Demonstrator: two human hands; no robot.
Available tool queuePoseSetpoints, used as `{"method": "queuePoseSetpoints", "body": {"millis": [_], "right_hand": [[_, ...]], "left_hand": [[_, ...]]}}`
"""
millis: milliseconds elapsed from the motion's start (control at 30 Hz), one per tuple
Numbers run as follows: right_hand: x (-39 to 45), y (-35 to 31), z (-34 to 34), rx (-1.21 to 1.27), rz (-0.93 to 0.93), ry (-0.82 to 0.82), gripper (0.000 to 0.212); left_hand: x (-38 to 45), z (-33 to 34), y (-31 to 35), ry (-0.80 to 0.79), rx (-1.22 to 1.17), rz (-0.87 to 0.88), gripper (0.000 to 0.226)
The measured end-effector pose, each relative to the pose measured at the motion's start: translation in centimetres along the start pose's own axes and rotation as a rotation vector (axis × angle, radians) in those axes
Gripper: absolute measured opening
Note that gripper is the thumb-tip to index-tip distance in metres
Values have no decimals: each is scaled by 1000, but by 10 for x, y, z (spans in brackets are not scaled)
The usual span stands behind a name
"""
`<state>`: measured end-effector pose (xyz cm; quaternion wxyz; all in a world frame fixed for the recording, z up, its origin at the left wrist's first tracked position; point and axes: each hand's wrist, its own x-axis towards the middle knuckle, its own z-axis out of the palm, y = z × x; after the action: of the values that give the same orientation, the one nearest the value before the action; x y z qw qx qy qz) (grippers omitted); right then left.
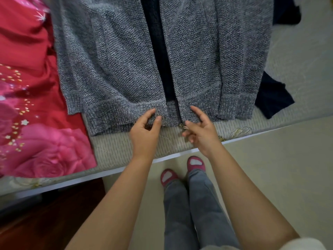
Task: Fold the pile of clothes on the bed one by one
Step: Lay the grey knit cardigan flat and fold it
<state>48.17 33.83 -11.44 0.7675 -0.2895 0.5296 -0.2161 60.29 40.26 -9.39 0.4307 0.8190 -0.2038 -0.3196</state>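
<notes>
- The grey knit cardigan (126, 65) lies front-up on the bed (297, 73), open down the middle, its hem near the bed's edge
- My left hand (145, 134) pinches the left hem band between thumb and fingers (151, 112)
- My right hand (201, 134) sits at the right hem corner, forefinger on the knit; it seems to pinch the small zip pull (182, 126), though I cannot tell for sure
- I judge the step is joining the two front edges: I draw both hems level, keep them flat and taut, then close the front before folding
- Dark clothes (273, 98) wait to the right, a red floral quilt (28, 105) to the left
</notes>
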Motion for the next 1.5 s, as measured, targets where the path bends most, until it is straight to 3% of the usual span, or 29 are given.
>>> {"method": "queuePoseSetpoints", "body": {"millis": [167,300,467,633,1000,1200,1500], "right_hand": [[3,4,2,17,-1,30,44],[3,6,-5,-16,5,2,47],[3,-2,-12,-71,41,-107,53],[-3,-6,-15,-105,52,-111,53],[-8,-10,-4,-77,-5,-120,41],[-18,-13,7,31,-60,-121,38],[-24,-14,14,85,-75,-103,37]], "left_hand": [[2,5,-6,-43,-29,-36,34],[6,12,-16,-80,-147,-160,38],[13,16,-19,-93,-172,-209,35],[11,16,-13,-143,-428,-327,27],[4,9,-7,-157,-468,-306,36],[-4,8,0,-197,-784,-402,32],[-5,6,5,-198,-874,-444,31]]}}
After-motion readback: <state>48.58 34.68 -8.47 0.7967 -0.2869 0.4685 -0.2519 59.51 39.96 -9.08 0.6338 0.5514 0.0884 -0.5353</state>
